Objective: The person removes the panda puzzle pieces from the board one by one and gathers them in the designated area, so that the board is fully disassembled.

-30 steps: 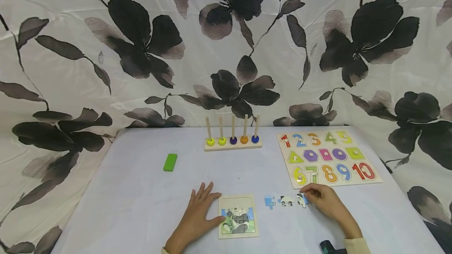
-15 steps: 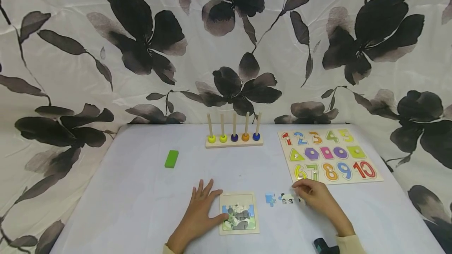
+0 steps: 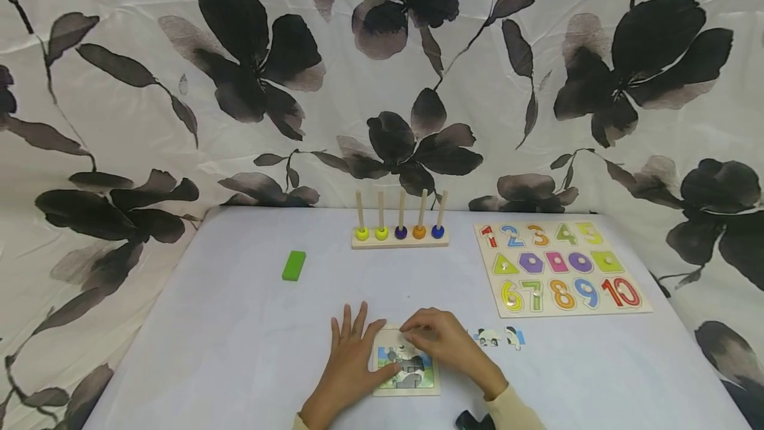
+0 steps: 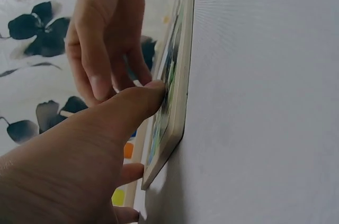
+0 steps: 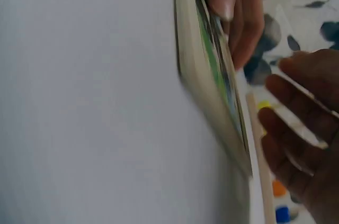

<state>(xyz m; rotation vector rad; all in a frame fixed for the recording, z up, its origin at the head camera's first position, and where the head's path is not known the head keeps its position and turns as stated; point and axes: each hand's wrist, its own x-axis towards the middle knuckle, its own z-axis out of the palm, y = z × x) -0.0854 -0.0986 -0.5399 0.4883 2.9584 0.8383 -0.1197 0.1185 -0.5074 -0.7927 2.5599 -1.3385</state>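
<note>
A small wooden picture puzzle board [image 3: 412,380] lies at the table's near edge, also seen edge-on [image 4: 177,102] [image 5: 212,91]. My left hand [image 3: 358,347] lies flat on the table at the board's left side, fingers straight, thumb [image 4: 143,99] pressing on the board's face. My right hand [image 3: 420,332] hovers over the board's top edge with curled fingers, which pinch a thin pale puzzle piece [image 5: 310,123]. Two loose puzzle pieces [image 3: 499,337] lie on the table just right of that hand.
A number and shape puzzle board [image 3: 561,267] lies at the right. A peg rack with coloured rings [image 3: 400,234] stands at the back centre. A green block [image 3: 294,265] lies at the left. A dark device [image 3: 474,421] shows at the bottom edge.
My right hand has moved left from the loose pieces to over the picture board. The blue piece is gone from the table. The left hand has stayed put.
</note>
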